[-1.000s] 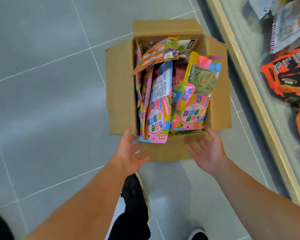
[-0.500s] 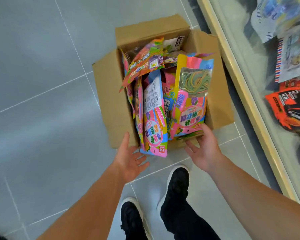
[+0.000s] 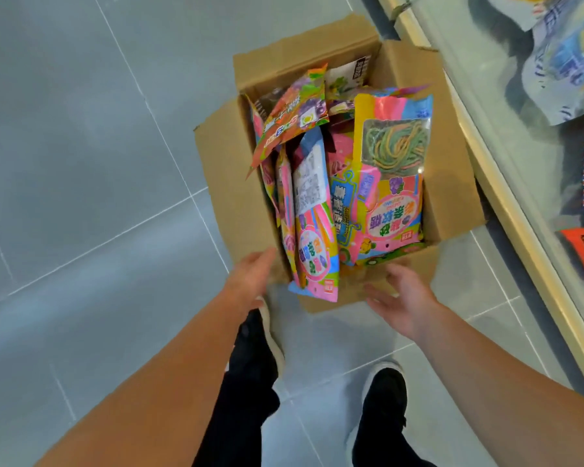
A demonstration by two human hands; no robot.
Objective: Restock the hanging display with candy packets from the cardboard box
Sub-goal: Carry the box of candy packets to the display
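A: What is the biggest thing here?

B: The floor (image 3: 81, 163). It is grey tile, smooth and a bit shiny. On it sits the cardboard box (image 3: 452, 183), brown and stiff, with its flaps open. It is just beside the display (image 3: 506, 210), which has a pale, straight edge.

A: Where is the candy?

B: The candy packets (image 3: 390, 183) are in the box, packed tight and standing up. They are flat, shiny plastic bags in pink, yellow and blue. One has a clear window with stringy sweets inside. The front packet (image 3: 314, 251) sticks out over the near flap.

A: And the hands?

B: Both hands are loose and hold nothing. The left hand (image 3: 250, 278) is at the near left corner of the box. The right hand (image 3: 402, 298) is at the near flap, fingers spread. I cannot tell if they touch the card.

A: What could go wrong?

B: I think that front packet could slide out, since it is slippery and hangs over the edge. A bump to the box could tip the tall ones too
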